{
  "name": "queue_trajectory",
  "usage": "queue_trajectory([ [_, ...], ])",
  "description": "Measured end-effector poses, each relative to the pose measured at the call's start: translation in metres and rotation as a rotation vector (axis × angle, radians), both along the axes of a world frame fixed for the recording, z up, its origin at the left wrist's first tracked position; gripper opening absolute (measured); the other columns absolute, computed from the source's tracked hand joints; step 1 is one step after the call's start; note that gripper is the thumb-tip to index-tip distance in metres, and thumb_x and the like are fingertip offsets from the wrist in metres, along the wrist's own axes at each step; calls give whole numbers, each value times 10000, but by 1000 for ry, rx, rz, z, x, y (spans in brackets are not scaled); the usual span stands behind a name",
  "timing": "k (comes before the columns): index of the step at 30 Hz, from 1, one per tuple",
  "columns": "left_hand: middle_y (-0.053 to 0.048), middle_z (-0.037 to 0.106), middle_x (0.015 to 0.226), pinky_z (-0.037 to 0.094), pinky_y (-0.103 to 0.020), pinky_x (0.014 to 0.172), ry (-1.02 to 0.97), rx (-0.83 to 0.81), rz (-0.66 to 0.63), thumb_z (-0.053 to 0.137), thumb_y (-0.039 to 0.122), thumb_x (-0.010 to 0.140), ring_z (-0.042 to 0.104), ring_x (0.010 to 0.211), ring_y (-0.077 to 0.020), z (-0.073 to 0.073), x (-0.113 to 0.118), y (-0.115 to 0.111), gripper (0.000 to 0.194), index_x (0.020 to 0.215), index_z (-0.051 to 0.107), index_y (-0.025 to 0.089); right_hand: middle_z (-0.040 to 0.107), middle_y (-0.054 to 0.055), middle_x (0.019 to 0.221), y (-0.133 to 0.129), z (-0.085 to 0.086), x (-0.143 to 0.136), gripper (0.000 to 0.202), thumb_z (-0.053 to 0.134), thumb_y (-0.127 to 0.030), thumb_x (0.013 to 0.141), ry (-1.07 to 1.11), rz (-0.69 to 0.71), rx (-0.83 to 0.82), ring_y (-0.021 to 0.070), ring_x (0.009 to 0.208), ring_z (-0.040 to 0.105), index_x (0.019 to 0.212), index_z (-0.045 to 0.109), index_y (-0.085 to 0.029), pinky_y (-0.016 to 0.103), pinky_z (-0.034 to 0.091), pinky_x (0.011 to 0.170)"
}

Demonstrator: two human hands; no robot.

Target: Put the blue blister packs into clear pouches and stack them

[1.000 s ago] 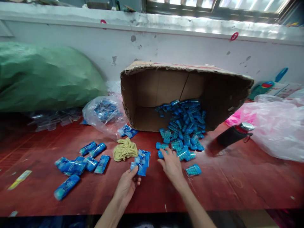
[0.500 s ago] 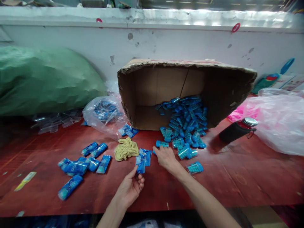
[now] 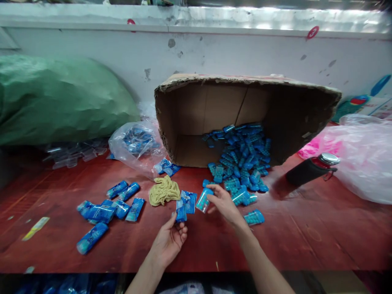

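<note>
My left hand (image 3: 170, 240) pinches a small blue printed sleeve (image 3: 181, 214) between thumb and fingers, low over the table. Other flat blue sleeves (image 3: 191, 201) lie right behind it. In my right hand (image 3: 223, 203) is a small clear container with a blue cap (image 3: 203, 200), tilted, with blue-green pieces showing inside. Many similar containers (image 3: 241, 157) spill out of a cardboard box (image 3: 190, 153) lying on its side. To the left lie several containers wrapped in blue printed sleeves (image 3: 101, 213). A crumpled yellow cloth (image 3: 164, 191) rests behind my left hand.
A clear plastic bag (image 3: 134, 143) with blue sleeves stands left of the box, near a large green sack (image 3: 64, 102). On the right are a black bottle (image 3: 309, 169) and a pink-and-white plastic bag (image 3: 364, 159). A yellow-and-white strip (image 3: 36, 228) lies on the red table (image 3: 137, 253).
My right hand has picked up a blue-capped container from beside the pile and drawn it slightly nearer. My left hand keeps its hold on the sleeve. The view has shifted slightly.
</note>
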State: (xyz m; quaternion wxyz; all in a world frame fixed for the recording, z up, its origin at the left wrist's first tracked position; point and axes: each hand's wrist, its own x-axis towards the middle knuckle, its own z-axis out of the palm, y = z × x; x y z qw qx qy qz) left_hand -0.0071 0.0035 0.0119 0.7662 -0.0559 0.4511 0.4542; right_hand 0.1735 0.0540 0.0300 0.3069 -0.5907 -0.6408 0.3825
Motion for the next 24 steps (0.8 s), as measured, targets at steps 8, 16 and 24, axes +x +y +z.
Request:
queue_trajectory([
  [8,-18,568,477,444,-187,399,123,95,-4,502,211,788,554,426,-108,0,5,-4,122,692,511,138,549,-2,886,-33,0,-30,343,609,-277,683,838,-184,-198,112,643,544,1009,519,-218,196,520,390],
  [16,-19,575,480,451,-191,415,135,146,27,494,198,792,563,441,-112,-2,0,-6,106,704,511,141,539,-13,868,-38,1,-28,382,605,-274,701,834,-251,-133,124,687,540,1061,482,-237,217,545,421],
  [24,-18,576,484,450,-195,415,161,153,39,507,202,785,563,444,-114,-3,0,-7,104,702,514,139,529,-10,856,-41,-1,-30,358,611,-281,692,838,-239,-156,122,674,544,1027,504,-215,206,538,410],
])
